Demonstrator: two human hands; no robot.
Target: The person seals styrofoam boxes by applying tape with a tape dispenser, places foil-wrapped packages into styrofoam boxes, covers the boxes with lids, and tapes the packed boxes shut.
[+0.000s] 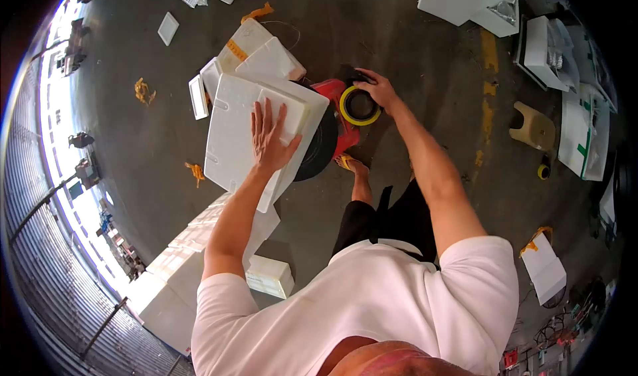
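My left hand (270, 135) lies flat with fingers spread on a white foam box (229, 127), over a smaller raised white block on its top. The box rests over a round black object (321, 151) and beside a red stool-like piece (349, 134). Off to the right, my right hand (377, 89) has its fingers wrapped round the dark handle of a tape dispenser (349, 76), which carries a yellow-rimmed roll of tape (360, 105). That roll is close to the red piece; whether they touch is unclear.
More white foam pieces (251, 44) lie beyond the box. A stack of white boxes (174, 270) stands at the lower left, a small white box (269, 276) near my body. On the right are a tan stool (533, 129) and open foam boxes (578, 133).
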